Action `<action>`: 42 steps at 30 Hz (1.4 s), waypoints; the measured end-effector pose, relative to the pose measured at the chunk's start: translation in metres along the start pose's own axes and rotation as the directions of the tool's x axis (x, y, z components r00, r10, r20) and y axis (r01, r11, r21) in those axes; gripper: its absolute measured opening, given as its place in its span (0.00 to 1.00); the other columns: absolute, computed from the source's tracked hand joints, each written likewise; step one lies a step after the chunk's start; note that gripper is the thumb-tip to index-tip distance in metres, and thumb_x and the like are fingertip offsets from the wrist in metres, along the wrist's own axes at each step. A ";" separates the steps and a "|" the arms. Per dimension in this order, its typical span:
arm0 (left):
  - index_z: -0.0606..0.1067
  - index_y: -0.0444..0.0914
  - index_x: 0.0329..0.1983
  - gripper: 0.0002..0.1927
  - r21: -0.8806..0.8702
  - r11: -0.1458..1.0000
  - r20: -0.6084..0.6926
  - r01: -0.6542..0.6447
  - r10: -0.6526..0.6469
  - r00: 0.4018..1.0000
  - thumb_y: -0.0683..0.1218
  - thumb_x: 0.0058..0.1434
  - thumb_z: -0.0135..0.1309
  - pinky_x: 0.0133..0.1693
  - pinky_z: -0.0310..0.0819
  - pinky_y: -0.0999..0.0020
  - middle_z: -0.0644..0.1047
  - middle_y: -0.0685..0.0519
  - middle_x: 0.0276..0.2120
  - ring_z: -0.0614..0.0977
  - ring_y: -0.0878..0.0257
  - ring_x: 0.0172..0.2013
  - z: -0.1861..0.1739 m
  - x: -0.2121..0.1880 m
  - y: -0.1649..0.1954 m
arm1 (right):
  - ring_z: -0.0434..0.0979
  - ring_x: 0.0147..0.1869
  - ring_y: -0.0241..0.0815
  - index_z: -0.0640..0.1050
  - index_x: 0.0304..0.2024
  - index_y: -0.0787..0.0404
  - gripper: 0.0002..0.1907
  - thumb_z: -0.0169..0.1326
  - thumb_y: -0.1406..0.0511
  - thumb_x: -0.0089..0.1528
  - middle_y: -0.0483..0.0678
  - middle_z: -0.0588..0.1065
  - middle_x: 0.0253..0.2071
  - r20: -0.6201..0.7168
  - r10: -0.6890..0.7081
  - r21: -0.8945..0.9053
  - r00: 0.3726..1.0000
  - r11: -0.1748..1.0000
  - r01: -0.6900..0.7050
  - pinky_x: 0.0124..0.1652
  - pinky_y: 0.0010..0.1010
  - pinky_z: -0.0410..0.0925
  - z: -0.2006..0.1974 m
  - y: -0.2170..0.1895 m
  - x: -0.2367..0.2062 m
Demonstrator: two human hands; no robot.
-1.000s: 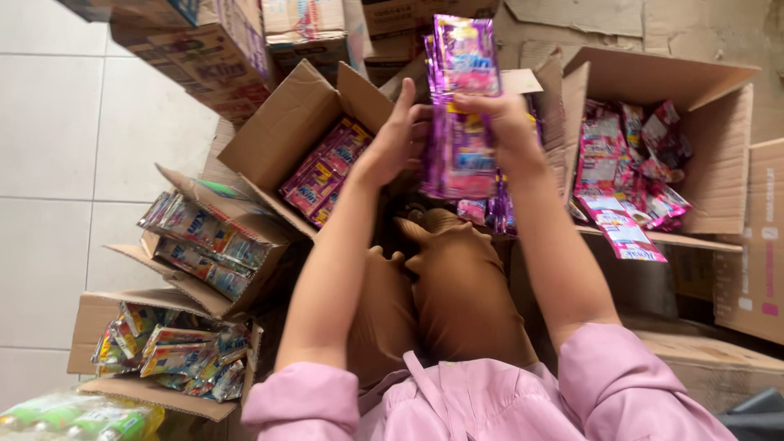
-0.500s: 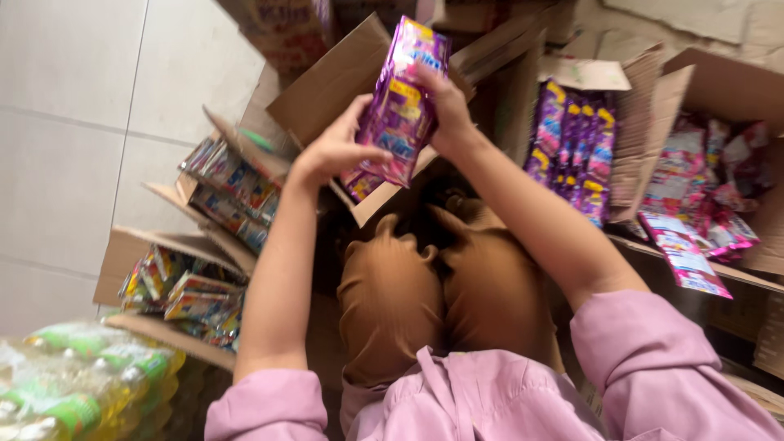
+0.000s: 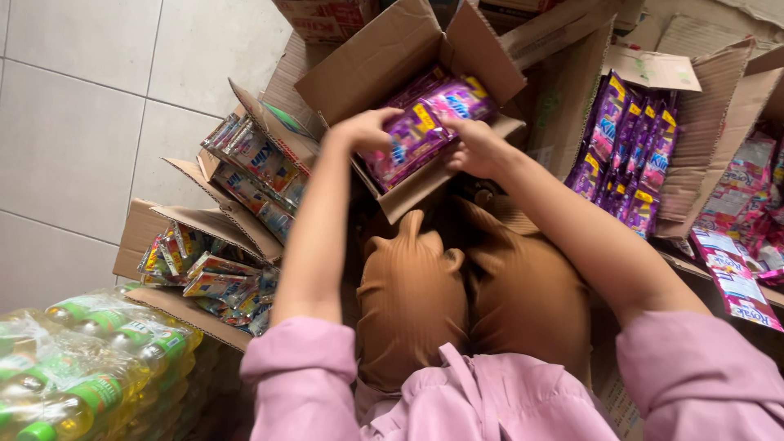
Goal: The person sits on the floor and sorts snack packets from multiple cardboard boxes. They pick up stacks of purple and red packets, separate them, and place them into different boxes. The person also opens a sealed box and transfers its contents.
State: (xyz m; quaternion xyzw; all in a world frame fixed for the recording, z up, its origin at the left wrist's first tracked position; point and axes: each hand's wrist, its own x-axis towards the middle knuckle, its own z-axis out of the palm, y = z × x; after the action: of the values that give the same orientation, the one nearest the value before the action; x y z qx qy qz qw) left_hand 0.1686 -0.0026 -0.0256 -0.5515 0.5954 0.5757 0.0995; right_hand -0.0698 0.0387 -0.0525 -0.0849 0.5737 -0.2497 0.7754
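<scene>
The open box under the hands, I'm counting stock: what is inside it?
The open box holds purple packets, gripped by the left hand and right hand. Whatever lies beneath them is covered.

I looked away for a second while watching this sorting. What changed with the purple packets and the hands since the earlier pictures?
The purple packets, held up high a second ago, have come down into the open cardboard box in front. The left hand and right hand both keep their grip on them. The other boxes of sachets and the wrapped bottles lie as before.
</scene>
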 end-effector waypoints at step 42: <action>0.72 0.35 0.58 0.26 -0.199 0.796 -0.350 -0.572 0.488 0.800 0.49 0.59 0.61 0.46 0.81 0.63 0.83 0.44 0.44 0.86 0.57 0.44 0.170 0.049 0.222 | 0.79 0.47 0.38 0.75 0.55 0.60 0.17 0.60 0.64 0.64 0.48 0.79 0.45 -0.352 -0.793 -0.429 0.497 0.609 0.667 0.44 0.32 0.73 -0.196 -0.020 -0.124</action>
State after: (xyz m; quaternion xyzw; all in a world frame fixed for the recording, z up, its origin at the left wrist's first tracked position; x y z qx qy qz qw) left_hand -0.1089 0.0456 0.0118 -0.4446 0.6423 0.5780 -0.2360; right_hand -0.2849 0.1125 -0.0029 -0.3434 0.6902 -0.4985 0.3964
